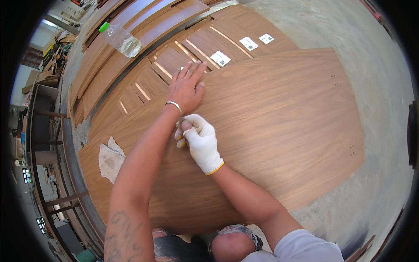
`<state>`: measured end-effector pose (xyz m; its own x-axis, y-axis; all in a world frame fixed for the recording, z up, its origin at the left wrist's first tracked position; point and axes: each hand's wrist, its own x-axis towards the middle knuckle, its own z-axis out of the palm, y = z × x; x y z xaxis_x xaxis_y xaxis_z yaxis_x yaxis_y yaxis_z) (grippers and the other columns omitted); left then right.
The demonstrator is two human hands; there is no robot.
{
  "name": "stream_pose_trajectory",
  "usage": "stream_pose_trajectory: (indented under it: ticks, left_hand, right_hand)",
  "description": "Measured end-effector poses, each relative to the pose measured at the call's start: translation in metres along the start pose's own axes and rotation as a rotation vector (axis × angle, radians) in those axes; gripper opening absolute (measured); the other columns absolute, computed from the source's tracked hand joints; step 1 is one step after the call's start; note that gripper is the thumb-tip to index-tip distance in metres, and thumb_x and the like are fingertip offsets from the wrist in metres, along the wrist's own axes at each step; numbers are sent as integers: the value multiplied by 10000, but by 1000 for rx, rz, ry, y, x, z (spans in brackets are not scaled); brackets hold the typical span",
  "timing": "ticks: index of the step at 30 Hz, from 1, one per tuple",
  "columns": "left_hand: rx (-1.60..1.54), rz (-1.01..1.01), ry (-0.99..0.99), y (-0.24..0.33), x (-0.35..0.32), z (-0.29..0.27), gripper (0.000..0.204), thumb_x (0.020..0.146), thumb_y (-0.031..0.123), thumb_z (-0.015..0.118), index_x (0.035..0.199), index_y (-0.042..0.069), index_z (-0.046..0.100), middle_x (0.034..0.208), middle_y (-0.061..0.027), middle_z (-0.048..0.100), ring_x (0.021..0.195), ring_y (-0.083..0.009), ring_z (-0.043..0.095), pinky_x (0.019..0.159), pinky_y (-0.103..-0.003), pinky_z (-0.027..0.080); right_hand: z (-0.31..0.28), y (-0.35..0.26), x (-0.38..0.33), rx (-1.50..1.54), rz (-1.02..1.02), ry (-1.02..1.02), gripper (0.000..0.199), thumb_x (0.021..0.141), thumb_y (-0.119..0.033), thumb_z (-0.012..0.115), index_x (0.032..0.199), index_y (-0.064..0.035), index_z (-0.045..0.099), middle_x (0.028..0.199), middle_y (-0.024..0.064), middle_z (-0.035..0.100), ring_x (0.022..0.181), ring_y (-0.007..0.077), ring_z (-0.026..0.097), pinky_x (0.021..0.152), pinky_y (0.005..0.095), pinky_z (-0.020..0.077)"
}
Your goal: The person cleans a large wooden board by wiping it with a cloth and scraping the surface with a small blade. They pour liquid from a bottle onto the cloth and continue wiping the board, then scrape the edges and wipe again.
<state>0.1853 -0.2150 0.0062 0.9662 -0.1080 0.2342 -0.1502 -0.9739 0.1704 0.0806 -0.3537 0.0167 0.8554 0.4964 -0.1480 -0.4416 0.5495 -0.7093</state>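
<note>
A large brown wood-grain panel (pixel 279 126) lies flat in front of me. My left hand (pixel 187 89), bare and with a silvery bracelet at the wrist, rests at the panel's far edge with its fingers stretched out. Just below that wrist is my right hand (pixel 200 140), in a white knit glove with a yellow cuff edge. Its fingers are curled in and the thumb tip pokes out of the glove; whatever they grip is too small or hidden to make out. A crumpled whitish rag (pixel 111 159) lies on the panel, left of my left forearm.
Beyond the panel lie brown slatted door-like panels (pixel 174 61) with white labels (pixel 220 58). A clear bottle with a green cap (pixel 123 41) lies on stacked boards (pixel 161 22) at the far left. Metal racking (pixel 43 144) stands along the left; concrete floor (pixel 379 109) shows on the right.
</note>
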Motion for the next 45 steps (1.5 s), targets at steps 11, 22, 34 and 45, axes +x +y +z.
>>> stream_pose_trajectory:
  ticks: [11, 22, 34, 45]
  left_hand:
    - [86, 72, 81, -20, -11, 27, 505, 940, 215, 600, 1445, 222, 623, 1506, -39, 595, 1413, -298, 502, 1152, -456, 402]
    - [279, -237, 84, -16, -49, 27, 493, 964, 287, 602, 1443, 175, 613, 1483, -30, 619, 1363, -291, 554, 1108, -447, 425]
    - [260, -419, 34, 15, -70, 17, 666, 950, 248, 543, 1546, -28, 432, 1648, -215, 385, 1566, -349, 301, 1288, -515, 195]
    - [171, -467, 52, 20, -73, 5, 647, 934, 251, 581, 1528, 40, 432, 1569, -161, 444, 1524, -345, 328, 1265, -512, 228]
  right_hand:
    - [-36, 4, 41, 422, -59, 28, 181, 1021, -71, 539, 1168, 3, 614, 982, 109, 684, 857, 217, 666, 773, 332, 549]
    - [-38, 2, 52, 537, -19, 37, 189, 1016, -48, 575, 1190, 2, 626, 1081, 104, 704, 909, 199, 682, 810, 342, 561]
    - [-52, -5, 56, 689, 62, -99, 169, 1028, -78, 566, 1188, -31, 590, 993, 154, 677, 901, 328, 681, 728, 549, 594]
    - [-36, -12, 49, 603, 116, 45, 227, 1036, -156, 570, 1229, -39, 588, 975, 140, 657, 910, 317, 648, 789, 512, 562]
